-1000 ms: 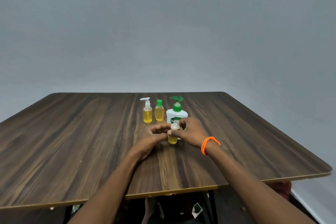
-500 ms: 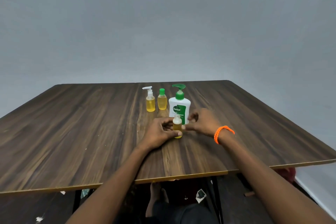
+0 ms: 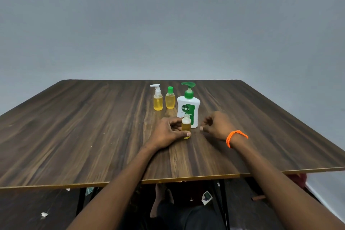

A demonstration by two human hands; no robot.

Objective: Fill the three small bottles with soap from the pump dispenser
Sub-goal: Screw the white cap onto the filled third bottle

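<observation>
Clearly, the white pump dispenser (image 3: pixel 188 110) reads "Dettol" on its green label; a second line below is half covered by the open small bottle (image 3: pixel 186 127) standing in front of it, and I can only make out letters ending in "NAL". My left hand (image 3: pixel 169 132) grasps that bottle low on the counter (image 3: pixel 74 127), thumb across its base, fingers curled behind it. The bottle holds yellow soap nearly to its shoulder and its neck has no cap. My right hand (image 3: pixel 216 125) sits just beside it, apart from it, fingers curled in with thumb and forefinger pinched together; whether that grip holds a cap I cannot tell. An orange bracelet (image 3: pixel 236 137) circles that wrist. Further back stand a white-pump bottle (image 3: pixel 158 99) and a green-capped bottle (image 3: pixel 170 99), both yellow inside. Compared with half a second ago, my right hand has drawn away from the bottle's neck.
</observation>
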